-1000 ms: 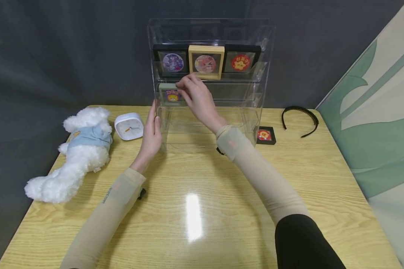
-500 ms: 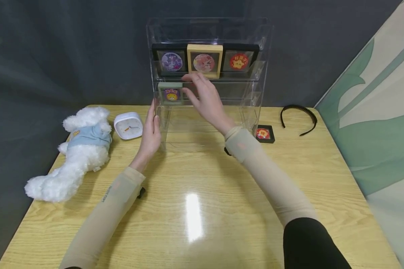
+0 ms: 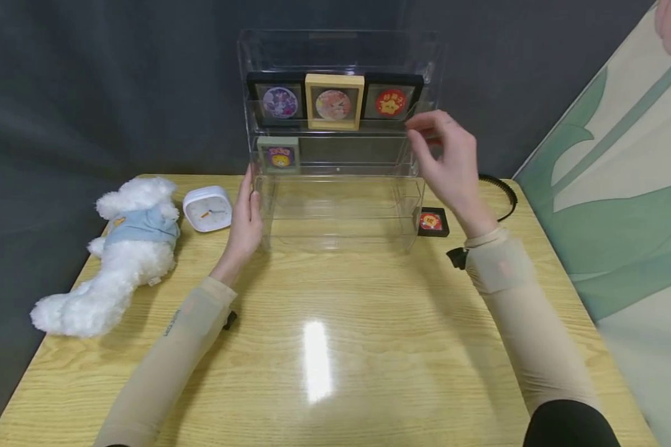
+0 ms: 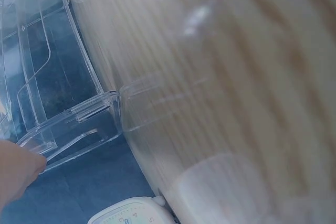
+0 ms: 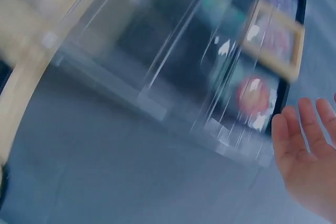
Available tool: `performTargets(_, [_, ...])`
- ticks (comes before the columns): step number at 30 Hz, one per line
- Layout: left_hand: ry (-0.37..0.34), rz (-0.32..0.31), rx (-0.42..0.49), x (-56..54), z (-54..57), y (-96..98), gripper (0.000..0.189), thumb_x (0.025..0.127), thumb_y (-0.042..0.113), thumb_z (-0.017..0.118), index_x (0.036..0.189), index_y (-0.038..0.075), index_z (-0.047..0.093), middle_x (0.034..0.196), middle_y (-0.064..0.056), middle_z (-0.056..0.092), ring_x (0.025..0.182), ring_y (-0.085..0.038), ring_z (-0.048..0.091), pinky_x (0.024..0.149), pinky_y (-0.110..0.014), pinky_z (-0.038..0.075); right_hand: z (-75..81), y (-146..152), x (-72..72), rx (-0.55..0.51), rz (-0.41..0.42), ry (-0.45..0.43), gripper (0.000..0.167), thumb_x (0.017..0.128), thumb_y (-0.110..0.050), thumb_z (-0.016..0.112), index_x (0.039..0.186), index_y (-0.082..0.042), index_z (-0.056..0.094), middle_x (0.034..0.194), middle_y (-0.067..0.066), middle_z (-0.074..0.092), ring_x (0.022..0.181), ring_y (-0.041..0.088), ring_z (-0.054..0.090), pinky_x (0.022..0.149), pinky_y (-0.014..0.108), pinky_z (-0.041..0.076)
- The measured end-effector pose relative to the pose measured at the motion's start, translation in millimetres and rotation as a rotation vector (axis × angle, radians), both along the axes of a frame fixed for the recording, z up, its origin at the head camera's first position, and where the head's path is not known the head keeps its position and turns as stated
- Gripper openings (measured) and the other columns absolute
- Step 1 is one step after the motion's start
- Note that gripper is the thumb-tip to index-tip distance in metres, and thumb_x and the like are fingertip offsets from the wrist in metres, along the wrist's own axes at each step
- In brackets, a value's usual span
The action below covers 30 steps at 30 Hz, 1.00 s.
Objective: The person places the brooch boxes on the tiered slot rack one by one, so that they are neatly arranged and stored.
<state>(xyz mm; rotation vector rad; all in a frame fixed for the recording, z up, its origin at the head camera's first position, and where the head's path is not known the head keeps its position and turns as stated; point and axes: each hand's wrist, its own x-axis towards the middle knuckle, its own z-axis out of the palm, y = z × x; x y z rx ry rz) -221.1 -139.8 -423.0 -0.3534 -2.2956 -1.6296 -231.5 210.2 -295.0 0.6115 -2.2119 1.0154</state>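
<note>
A clear plastic display rack (image 3: 335, 186) stands at the back of the table. My left hand (image 3: 245, 226) holds its left side edge, thumb in front and fingers along the outside; in the left wrist view a part of the hand (image 4: 18, 169) touches the clear side. My right hand (image 3: 450, 158) is raised by the rack's right side, fingers loosely bent, holding nothing. On the second tier at left sits a green-framed bear badge (image 3: 279, 155). The upper tier bears a black frame (image 3: 280, 102), a wooden frame (image 3: 334, 103) and another black frame (image 3: 391, 101), each with a round badge.
On the table right of the rack lies a small black frame with a red badge (image 3: 432, 221). Behind my right wrist is a black headband (image 3: 506, 189). At left are a white clock (image 3: 207, 209) and a white plush toy (image 3: 131, 248) in a blue shirt.
My right hand has let go of the green frame, which now stays on the second tier, and has moved right past the rack's side. My left hand keeps its place at the left edge.
</note>
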Motion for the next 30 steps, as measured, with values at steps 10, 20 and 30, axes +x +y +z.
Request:
performTargets(10, [-0.023, 0.004, 0.003, 0.1, 0.4, 0.4, 0.056, 0.117, 0.006, 0.027, 0.172, 0.004, 0.015, 0.177, -0.012, 0.016, 0.162, -0.029, 0.016, 0.131, -0.034, 0.015, -57.9, 95, 13.4, -0.035, -0.23, -0.32, 0.034, 0.112, -0.024, 0.056, 0.129, 0.001, 0.07, 0.119, 0.018, 0.072, 0.099, 0.0, 0.061, 0.084, 0.014, 0.048])
performTargets(20, [-0.02, -0.002, 0.021, 0.7, 0.4, -1.0, 0.056, 0.116, 0.003, 0.028, 0.171, 0.003, 0.017, 0.177, -0.013, 0.018, 0.162, -0.031, 0.017, 0.131, -0.034, 0.014, -122.8, 113, 8.6, 0.133, -0.12, -0.55, 0.034, 0.112, -0.013, 0.055, 0.136, 0.011, 0.062, 0.127, 0.033, 0.067, 0.112, 0.051, 0.067, 0.096, 0.061, 0.055])
performTargets(30, [0.006, -0.005, 0.025, 2.4, 2.1, -0.6, 0.056, 0.115, 0.0, 0.029, 0.17, 0.0, 0.018, 0.176, -0.016, 0.019, 0.161, -0.033, 0.018, 0.131, -0.034, 0.014, -139.2, 100, -0.6, 0.309, -0.109, -0.584, 0.035, 0.108, -0.003, 0.059, 0.138, 0.017, 0.059, 0.133, 0.038, 0.06, 0.111, 0.053, 0.067, 0.088, 0.062, 0.06])
